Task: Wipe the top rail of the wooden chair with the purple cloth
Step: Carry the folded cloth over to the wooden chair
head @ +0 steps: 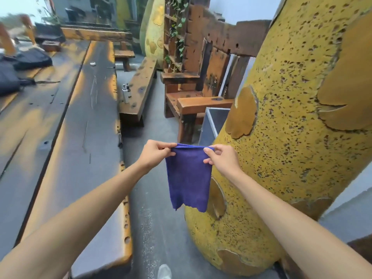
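The purple cloth [188, 178] hangs flat in front of me, held up by its top edge. My left hand [155, 156] pinches the top left corner and my right hand [221, 158] pinches the top right corner. The wooden chair [193, 101] stands farther ahead, beyond the cloth, facing left. Its dark, notched top rail [231, 35] runs across the upper middle of the view, well above and beyond both hands. A big yellow pillar hides the chair's right part.
A thick yellow pitted pillar [291, 127] fills the right side, close to my right arm. A long wooden table [80, 117] runs along the left with dark bags [20, 65] on it. A bench [138, 91] with a small bottle [126, 93] lies between. Grey floor [155, 218] stretches ahead.
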